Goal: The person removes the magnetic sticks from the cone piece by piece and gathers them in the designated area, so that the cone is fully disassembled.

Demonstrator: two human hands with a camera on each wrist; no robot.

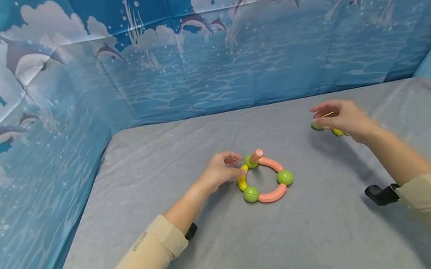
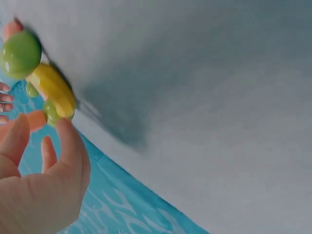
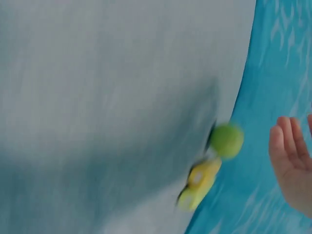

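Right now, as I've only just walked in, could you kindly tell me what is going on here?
A person is working with a toy ring of green balls and curved pink and yellow pieces on a grey cloth. Their left hand is beside the ring's yellow curved piece; whether it touches is hard to tell. A pink rod juts up from the far green ball. Their right hand is close to a separate green ball and yellow piece, holding neither.

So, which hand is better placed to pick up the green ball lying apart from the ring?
Probably the right hand: it is close to that green ball, while the left hand is beside the ring.
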